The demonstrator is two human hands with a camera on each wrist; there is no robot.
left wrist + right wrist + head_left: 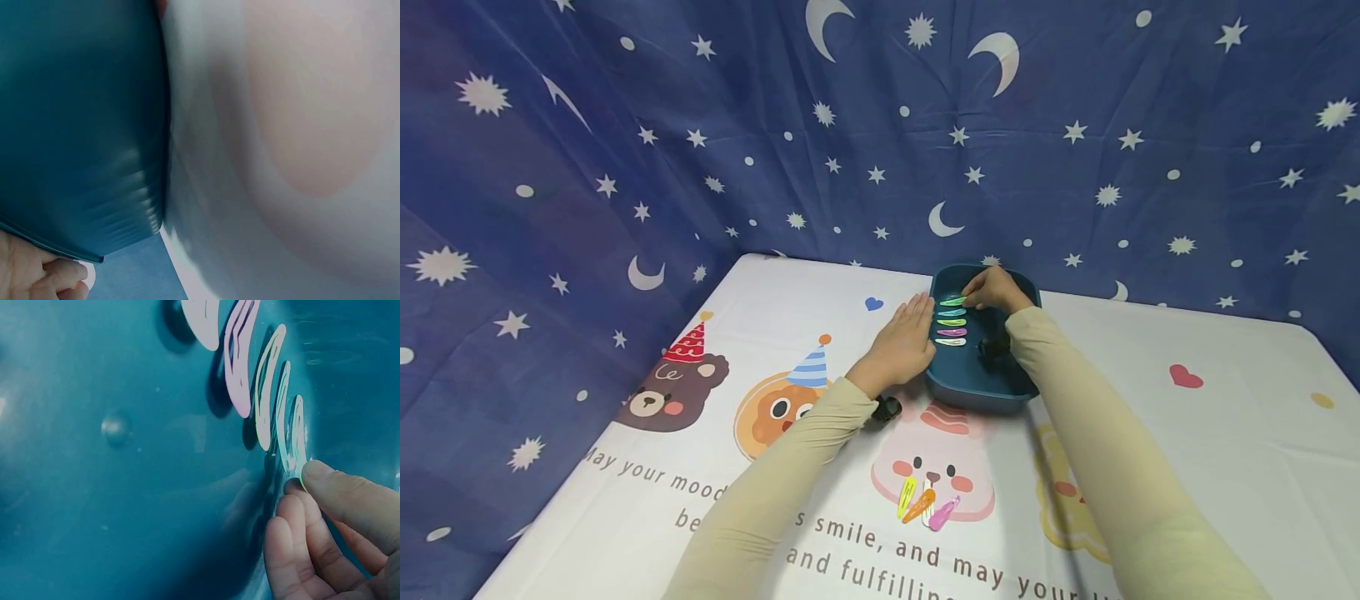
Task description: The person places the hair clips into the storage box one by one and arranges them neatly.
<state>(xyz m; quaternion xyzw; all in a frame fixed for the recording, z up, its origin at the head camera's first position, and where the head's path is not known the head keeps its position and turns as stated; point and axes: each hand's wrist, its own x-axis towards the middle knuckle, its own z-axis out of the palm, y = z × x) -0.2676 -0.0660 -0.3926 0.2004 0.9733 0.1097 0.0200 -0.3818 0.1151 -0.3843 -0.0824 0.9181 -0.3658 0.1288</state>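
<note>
A dark teal plastic box (981,396) stands at the back of the table. Inside, along its left side, hair clips lie in a column: a white clip (203,322) nearest, then a pink clip (241,369), a yellow-green clip (269,394), a light blue clip (283,419) and a green clip (299,428) farthest. My right hand (997,290) pinches the end of the green clip between thumb and fingers. Outside, my left hand (901,343) rests against the box's left rim, its fingers extended; in the left wrist view some fingertips show at the rim.
On the printed white tablecloth (820,542), a yellow clip (907,497), an orange clip (919,506), a pink clip (945,512) and a partly covered white clip lie in front of the box. A blue star-and-moon curtain (880,125) hangs right behind the table.
</note>
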